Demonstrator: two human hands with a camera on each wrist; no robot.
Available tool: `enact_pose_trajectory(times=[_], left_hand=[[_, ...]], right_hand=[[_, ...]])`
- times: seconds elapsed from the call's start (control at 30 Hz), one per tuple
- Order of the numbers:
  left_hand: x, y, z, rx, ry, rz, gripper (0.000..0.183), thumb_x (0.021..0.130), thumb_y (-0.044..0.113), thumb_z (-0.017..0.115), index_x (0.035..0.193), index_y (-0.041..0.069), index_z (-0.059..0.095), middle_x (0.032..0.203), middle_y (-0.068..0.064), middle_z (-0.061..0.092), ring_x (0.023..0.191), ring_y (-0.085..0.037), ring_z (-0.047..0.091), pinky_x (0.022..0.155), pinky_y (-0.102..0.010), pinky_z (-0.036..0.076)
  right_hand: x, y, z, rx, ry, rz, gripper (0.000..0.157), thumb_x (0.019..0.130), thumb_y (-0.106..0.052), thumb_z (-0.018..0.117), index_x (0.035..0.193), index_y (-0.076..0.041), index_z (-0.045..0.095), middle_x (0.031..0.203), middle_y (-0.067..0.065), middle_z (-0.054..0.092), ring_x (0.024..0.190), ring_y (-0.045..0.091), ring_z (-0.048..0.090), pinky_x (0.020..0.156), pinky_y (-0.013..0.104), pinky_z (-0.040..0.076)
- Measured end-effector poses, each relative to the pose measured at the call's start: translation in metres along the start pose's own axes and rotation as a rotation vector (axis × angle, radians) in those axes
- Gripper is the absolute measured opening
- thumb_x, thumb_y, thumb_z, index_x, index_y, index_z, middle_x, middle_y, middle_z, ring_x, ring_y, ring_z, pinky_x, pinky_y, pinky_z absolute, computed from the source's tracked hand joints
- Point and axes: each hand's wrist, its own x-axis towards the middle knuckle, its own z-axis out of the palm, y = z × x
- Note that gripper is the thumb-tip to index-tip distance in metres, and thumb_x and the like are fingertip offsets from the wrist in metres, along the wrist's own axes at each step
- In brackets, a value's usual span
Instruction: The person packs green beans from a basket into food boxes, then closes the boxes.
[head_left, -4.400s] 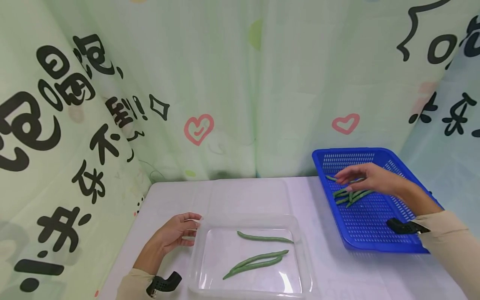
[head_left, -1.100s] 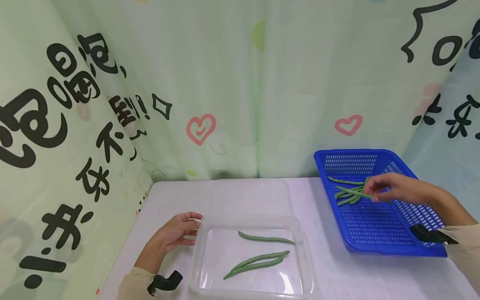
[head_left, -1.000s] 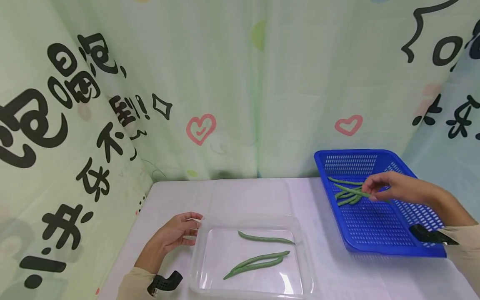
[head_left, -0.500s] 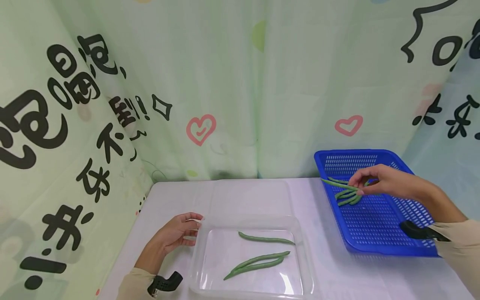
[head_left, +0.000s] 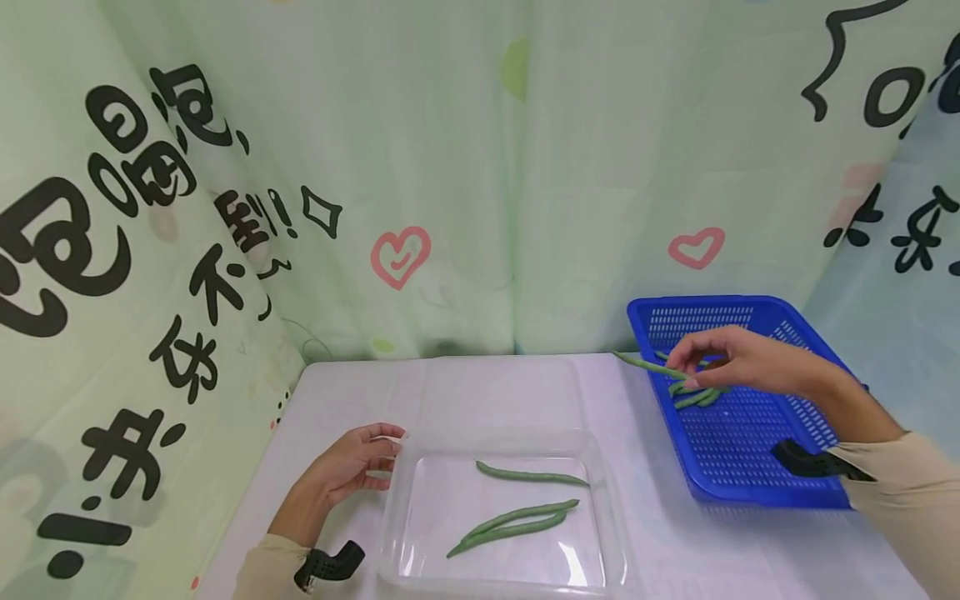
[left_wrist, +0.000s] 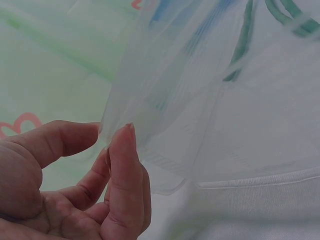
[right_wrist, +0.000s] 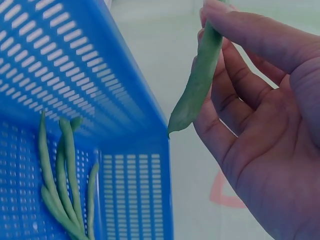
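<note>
My right hand [head_left: 742, 362] pinches one green bean [head_left: 648, 364] between thumb and fingers, above the left side of a blue perforated basket [head_left: 772, 497]. One end of the bean sticks out past the basket rim; the right wrist view shows the other end close to the rim. Several green beans [right_wrist: 70, 170] lie inside the basket, partly hidden by the hand in the head view. A clear plastic box [head_left: 613, 525] holds three green beans [head_left: 532, 477] on its floor. My left hand [head_left: 356, 467] holds the box's left rim, thumb and fingers on either side.
A table with a white cloth [head_left: 480, 392] carries both containers, box in front and basket at right. Behind and beside it hangs a pale green curtain [head_left: 450, 167] with black lettering and pink hearts. Black straps [head_left: 330, 562] circle both wrists.
My right hand took up a bean from the basket and has moved left with it, so the bean now reaches over the basket's left rim. The left hand and box have stayed put.
</note>
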Motion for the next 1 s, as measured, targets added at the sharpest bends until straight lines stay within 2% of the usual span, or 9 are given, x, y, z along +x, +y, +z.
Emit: enact_pose_trajectory(times=[0.27, 0.47, 0.67, 1.0], left_hand=[[0.001, 0.001, 0.000, 0.001, 0.002, 0.005, 0.045, 0.097, 0.015, 0.066, 0.134, -0.005, 0.051, 0.104, -0.010, 0.063, 0.088, -0.022, 0.062, 0.067, -0.031, 0.058], [0.002, 0.001, -0.001, -0.005, -0.004, 0.012, 0.042, 0.098, 0.013, 0.064, 0.133, -0.005, 0.051, 0.103, -0.010, 0.064, 0.087, -0.021, 0.063, 0.067, -0.031, 0.058], [0.002, 0.001, -0.002, -0.020, -0.011, 0.006, 0.043, 0.097, 0.013, 0.064, 0.133, -0.006, 0.050, 0.100, -0.008, 0.064, 0.086, -0.020, 0.063, 0.066, -0.031, 0.058], [0.002, -0.001, -0.002, -0.026, -0.019, -0.010, 0.046, 0.096, 0.016, 0.067, 0.133, -0.006, 0.050, 0.099, -0.006, 0.061, 0.086, -0.020, 0.061, 0.067, -0.031, 0.057]], right_hand=[[0.011, -0.006, 0.009, 0.025, -0.018, -0.045, 0.025, 0.095, -0.006, 0.069, 0.120, -0.003, 0.066, 0.101, 0.013, 0.066, 0.091, 0.017, 0.063, 0.073, 0.030, 0.058], [0.022, -0.014, 0.017, 0.060, -0.034, -0.083, 0.026, 0.094, -0.005, 0.070, 0.119, -0.010, 0.068, 0.103, 0.005, 0.066, 0.093, 0.018, 0.063, 0.078, 0.030, 0.058], [0.031, -0.019, 0.025, 0.092, -0.078, -0.139, 0.025, 0.094, -0.002, 0.069, 0.118, -0.010, 0.067, 0.106, 0.006, 0.065, 0.094, 0.021, 0.063, 0.081, 0.032, 0.058], [0.043, -0.033, 0.046, 0.104, -0.114, -0.173, 0.025, 0.092, -0.001, 0.070, 0.115, -0.010, 0.068, 0.100, 0.004, 0.068, 0.090, 0.020, 0.064, 0.079, 0.032, 0.057]])
